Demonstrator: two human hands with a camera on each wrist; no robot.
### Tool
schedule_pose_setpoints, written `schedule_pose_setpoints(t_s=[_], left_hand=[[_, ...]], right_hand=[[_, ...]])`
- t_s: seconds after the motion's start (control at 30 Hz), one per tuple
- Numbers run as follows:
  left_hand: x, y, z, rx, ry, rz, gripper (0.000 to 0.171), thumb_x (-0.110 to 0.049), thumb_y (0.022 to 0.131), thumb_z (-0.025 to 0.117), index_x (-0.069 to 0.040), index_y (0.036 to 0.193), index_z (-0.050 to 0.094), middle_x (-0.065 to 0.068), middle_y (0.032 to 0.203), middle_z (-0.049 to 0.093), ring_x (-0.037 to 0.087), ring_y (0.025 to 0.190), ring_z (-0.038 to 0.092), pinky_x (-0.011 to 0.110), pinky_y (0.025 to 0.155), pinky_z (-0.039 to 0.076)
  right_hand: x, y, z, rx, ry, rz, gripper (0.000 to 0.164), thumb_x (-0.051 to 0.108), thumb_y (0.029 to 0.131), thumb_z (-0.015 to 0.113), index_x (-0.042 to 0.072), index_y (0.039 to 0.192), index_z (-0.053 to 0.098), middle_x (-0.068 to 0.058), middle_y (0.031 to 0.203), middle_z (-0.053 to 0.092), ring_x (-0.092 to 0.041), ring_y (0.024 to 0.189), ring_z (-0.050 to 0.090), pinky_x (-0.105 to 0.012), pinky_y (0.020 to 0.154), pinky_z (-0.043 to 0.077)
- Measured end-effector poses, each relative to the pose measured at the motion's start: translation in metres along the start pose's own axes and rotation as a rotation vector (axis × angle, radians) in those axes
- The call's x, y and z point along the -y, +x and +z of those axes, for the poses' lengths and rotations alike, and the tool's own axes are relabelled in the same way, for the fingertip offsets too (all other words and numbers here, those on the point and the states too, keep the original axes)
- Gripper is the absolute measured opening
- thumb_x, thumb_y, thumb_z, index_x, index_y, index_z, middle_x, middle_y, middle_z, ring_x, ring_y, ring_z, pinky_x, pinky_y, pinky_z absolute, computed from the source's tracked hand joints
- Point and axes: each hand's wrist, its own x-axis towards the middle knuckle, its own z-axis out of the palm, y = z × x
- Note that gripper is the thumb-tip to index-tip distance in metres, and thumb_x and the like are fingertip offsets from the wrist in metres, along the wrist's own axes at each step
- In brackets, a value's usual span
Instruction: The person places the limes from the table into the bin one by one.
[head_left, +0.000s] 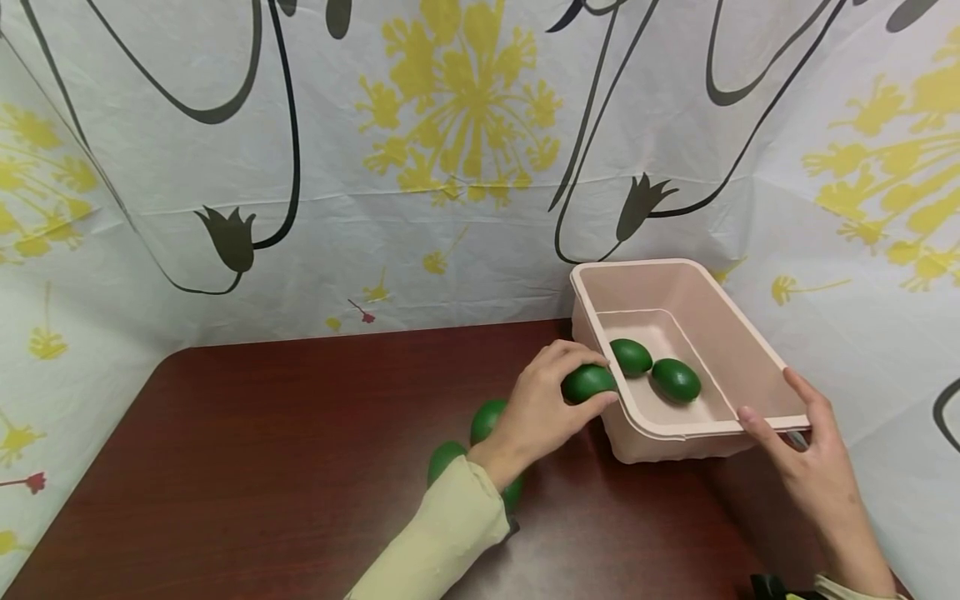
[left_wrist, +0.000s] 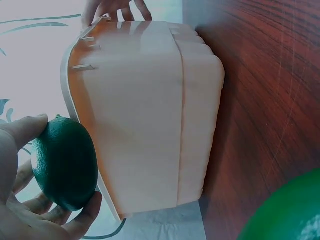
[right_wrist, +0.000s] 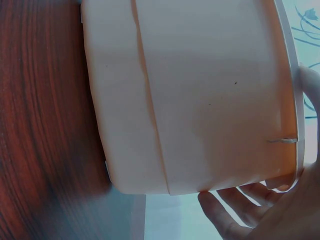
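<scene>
My left hand (head_left: 536,412) holds a dark green lime (head_left: 587,384) between thumb and fingers, at the left rim of a pale pink plastic bin (head_left: 738,358). In the left wrist view the lime (left_wrist: 65,162) shows dimpled skin and a small stem nub, level with the rim. Two more limes, one on the left (head_left: 631,357) and one on the right (head_left: 677,381), lie on the bin's floor. My right hand (head_left: 821,467) grips the bin's near right corner, thumb on the rim. In the right wrist view its fingers (right_wrist: 220,215) reach round the outer wall.
More limes lie on the dark red-brown wooden table (head_left: 300,450), partly behind my left forearm: one farther back (head_left: 487,419), one to the left (head_left: 446,460) and one nearly hidden (head_left: 513,493). A white patterned sheet (head_left: 450,250) hangs behind and beside the table.
</scene>
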Motion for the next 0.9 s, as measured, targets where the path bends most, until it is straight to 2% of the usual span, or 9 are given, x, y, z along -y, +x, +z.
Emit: schedule_pose_setpoints(t_s=[0.33,0.67,0.9], left_hand=[[-0.0017,0.0011,0.0027,-0.009,-0.003,0.010,0.036,-0.030,0.090,0.084,-0.022,0.123,0.073,-0.008,0.123,0.064,0.007,0.117,0.060,0.011,0.092,0.051],[-0.0046,0.0026,0.0040,-0.029,-0.016,0.014,0.034,-0.030,0.090,0.083,-0.023,0.121,0.072,-0.009,0.122,0.064,0.005,0.115,0.061,0.010,0.090,0.050],[-0.0091,0.0047,0.0053,-0.028,-0.028,0.010,0.033,-0.031,0.092,0.081,-0.026,0.123,0.071,-0.009,0.127,0.063,0.004,0.119,0.059,0.012,0.094,0.050]], right_hand=[[-0.0003,-0.0004,-0.0004,0.004,0.001,0.008,0.082,0.026,0.100,0.068,0.038,0.166,0.020,-0.004,0.176,0.014,0.011,0.140,0.028,0.008,0.096,0.021],[0.0000,-0.0011,-0.0005,0.010,0.005,0.018,0.082,0.027,0.100,0.067,0.038,0.166,0.019,-0.005,0.176,0.012,0.008,0.143,0.026,0.008,0.096,0.022],[0.0004,-0.0004,0.0000,0.004,0.007,0.004,0.082,0.025,0.100,0.067,0.037,0.166,0.020,-0.005,0.176,0.013,0.008,0.143,0.026,0.008,0.096,0.021]])
